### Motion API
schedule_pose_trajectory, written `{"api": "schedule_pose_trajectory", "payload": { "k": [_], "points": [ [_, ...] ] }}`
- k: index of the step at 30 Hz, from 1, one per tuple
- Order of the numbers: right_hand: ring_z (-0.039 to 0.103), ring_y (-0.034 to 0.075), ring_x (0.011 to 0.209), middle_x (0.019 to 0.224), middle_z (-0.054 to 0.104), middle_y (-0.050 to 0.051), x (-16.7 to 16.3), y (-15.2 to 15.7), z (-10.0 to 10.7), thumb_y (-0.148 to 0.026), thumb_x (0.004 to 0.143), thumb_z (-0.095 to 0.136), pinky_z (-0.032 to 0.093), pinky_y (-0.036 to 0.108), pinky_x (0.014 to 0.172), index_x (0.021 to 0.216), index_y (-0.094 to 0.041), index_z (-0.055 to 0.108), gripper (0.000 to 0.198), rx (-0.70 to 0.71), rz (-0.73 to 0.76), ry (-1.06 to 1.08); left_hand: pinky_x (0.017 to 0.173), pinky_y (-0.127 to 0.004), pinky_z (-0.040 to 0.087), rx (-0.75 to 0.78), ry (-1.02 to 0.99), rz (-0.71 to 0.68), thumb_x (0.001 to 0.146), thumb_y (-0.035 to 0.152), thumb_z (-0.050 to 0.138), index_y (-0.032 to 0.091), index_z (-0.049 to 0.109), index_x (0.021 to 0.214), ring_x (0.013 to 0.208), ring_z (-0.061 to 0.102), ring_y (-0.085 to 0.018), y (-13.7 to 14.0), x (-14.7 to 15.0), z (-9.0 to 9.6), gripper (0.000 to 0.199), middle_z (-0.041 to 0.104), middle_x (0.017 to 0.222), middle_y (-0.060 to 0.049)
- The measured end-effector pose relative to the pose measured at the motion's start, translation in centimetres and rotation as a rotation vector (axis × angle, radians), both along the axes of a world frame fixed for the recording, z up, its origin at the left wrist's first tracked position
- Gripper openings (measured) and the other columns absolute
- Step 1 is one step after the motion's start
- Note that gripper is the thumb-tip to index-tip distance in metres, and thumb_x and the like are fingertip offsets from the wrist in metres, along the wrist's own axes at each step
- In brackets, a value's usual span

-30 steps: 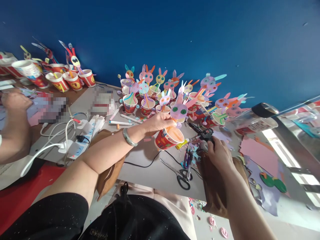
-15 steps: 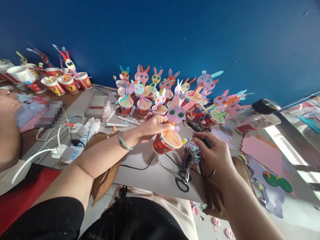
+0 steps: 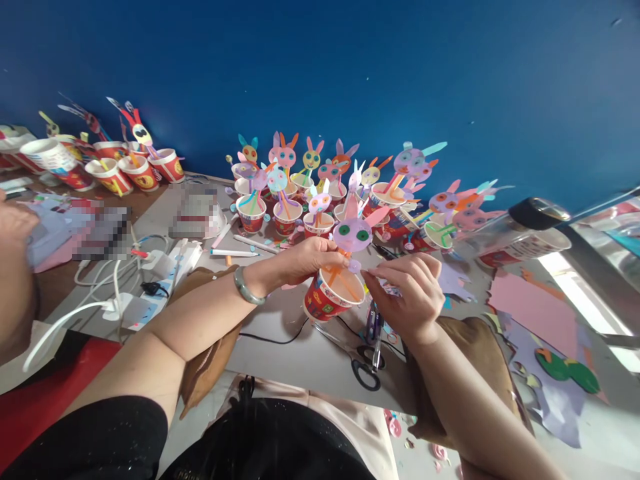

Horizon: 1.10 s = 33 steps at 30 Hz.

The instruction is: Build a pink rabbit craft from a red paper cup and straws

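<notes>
My left hand (image 3: 311, 260) is closed around the neck of a paper rabbit (image 3: 353, 235) with a lilac face, green eyes and pink ears. The rabbit stands in a red paper cup (image 3: 324, 303) with a white rim, its orange strip running down inside. My right hand (image 3: 411, 293) is beside the cup's right rim, fingers curled and thumb and fingertips drawn together near a small lilac disc (image 3: 355, 266) on the rabbit. What the fingertips hold, if anything, I cannot make out. Below the cup lie black-handled scissors (image 3: 367, 373).
Behind the cup stand several finished rabbit cups (image 3: 287, 217). Markers (image 3: 234, 253) lie at left, with a white power strip (image 3: 163, 287) and cables beyond. Pink paper (image 3: 533, 312) and a clear bottle (image 3: 510, 227) are at right. Another person's arm (image 3: 15, 267) shows at far left.
My right hand has moved left and up, from over the dark tools and scissors to the cup's rim, and its fingers have curled in. My left hand keeps hold of the rabbit.
</notes>
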State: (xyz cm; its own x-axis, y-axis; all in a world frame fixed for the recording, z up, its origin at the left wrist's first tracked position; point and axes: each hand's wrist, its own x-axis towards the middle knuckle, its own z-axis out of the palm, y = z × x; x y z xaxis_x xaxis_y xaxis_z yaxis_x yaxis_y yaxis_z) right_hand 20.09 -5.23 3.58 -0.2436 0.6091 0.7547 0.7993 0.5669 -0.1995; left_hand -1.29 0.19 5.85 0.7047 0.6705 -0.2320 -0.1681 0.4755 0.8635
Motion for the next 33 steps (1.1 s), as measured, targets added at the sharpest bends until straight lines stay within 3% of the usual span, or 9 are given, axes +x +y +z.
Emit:
{"api": "schedule_pose_trajectory", "payload": {
  "k": [6, 13, 19, 23, 28, 30, 33],
  "points": [
    [0.066, 0.018, 0.072, 0.082, 0.074, 0.000, 1.0, 0.1, -0.7, -0.032, 0.091, 0.073, 0.045, 0.044, 0.086, 0.089, -0.034, 0.072, 0.003, -0.019, 0.064, -0.138, 0.066, -0.024, 0.048, -0.030, -0.003, 0.001, 0.073, 0.016, 0.080, 0.012, 0.063, 0.067, 0.056, 0.059, -0.008, 0.4, 0.4, -0.9, 0.018, 0.066, 0.061, 0.000],
    [0.065, 0.017, 0.069, 0.081, 0.076, -0.001, 1.3, 0.2, -1.2, -0.029, 0.088, 0.072, 0.043, 0.042, 0.082, 0.089, -0.035, 0.075, 0.007, 0.042, 0.081, -0.186, 0.065, -0.023, 0.047, -0.049, -0.005, -0.037, 0.080, 0.012, 0.069, 0.011, 0.066, 0.073, 0.060, 0.063, -0.009, 0.2, 0.3, -0.9, 0.008, 0.069, 0.065, -0.002],
    [0.065, 0.018, 0.068, 0.078, 0.075, 0.001, 0.8, 0.1, -1.1, -0.036, 0.087, 0.072, 0.047, 0.044, 0.082, 0.083, -0.032, 0.074, 0.007, -0.067, 0.001, -0.132, 0.066, -0.023, 0.048, -0.053, -0.015, -0.031, 0.078, 0.015, 0.076, 0.011, 0.067, 0.075, 0.059, 0.063, -0.009, 0.4, 0.4, -1.0, 0.010, 0.070, 0.066, -0.001],
    [0.064, 0.019, 0.070, 0.077, 0.071, 0.002, -0.6, -0.4, -0.7, -0.036, 0.089, 0.073, 0.050, 0.041, 0.076, 0.082, -0.028, 0.069, 0.012, -0.037, -0.050, 0.273, 0.071, -0.025, 0.050, -0.020, -0.040, 0.006, 0.074, 0.017, 0.082, 0.010, 0.069, 0.078, 0.066, 0.067, -0.010, 0.6, 0.3, -1.6, 0.016, 0.073, 0.073, -0.004],
    [0.048, 0.011, 0.054, 0.065, 0.056, -0.005, -1.9, -0.5, -0.8, -0.047, 0.083, 0.081, 0.040, 0.026, 0.052, 0.082, -0.024, 0.062, 0.030, -0.452, 0.070, 1.009, 0.075, -0.025, 0.051, 0.015, -0.081, 0.056, 0.077, 0.022, 0.082, 0.010, 0.070, 0.084, 0.073, 0.069, -0.011, 0.6, 0.3, -2.1, 0.018, 0.074, 0.080, -0.005],
    [0.044, 0.009, 0.051, 0.064, 0.053, -0.007, -2.2, -0.4, -1.0, -0.048, 0.080, 0.084, 0.038, 0.024, 0.050, 0.080, -0.024, 0.059, 0.035, -0.564, 0.146, 1.157, 0.077, -0.025, 0.051, 0.031, -0.080, 0.068, 0.075, 0.024, 0.084, 0.010, 0.070, 0.084, 0.074, 0.069, -0.012, 0.6, 0.5, -2.1, 0.022, 0.074, 0.081, -0.005],
    [0.043, 0.008, 0.050, 0.064, 0.052, -0.007, -2.9, -0.6, -1.2, -0.046, 0.079, 0.086, 0.036, 0.022, 0.049, 0.081, -0.023, 0.056, 0.038, -0.621, 0.184, 1.247, 0.078, -0.026, 0.050, 0.057, -0.059, 0.076, 0.070, 0.027, 0.089, 0.010, 0.070, 0.083, 0.075, 0.069, -0.012, 0.5, 0.9, -2.2, 0.029, 0.074, 0.081, -0.004]
  ]
}}
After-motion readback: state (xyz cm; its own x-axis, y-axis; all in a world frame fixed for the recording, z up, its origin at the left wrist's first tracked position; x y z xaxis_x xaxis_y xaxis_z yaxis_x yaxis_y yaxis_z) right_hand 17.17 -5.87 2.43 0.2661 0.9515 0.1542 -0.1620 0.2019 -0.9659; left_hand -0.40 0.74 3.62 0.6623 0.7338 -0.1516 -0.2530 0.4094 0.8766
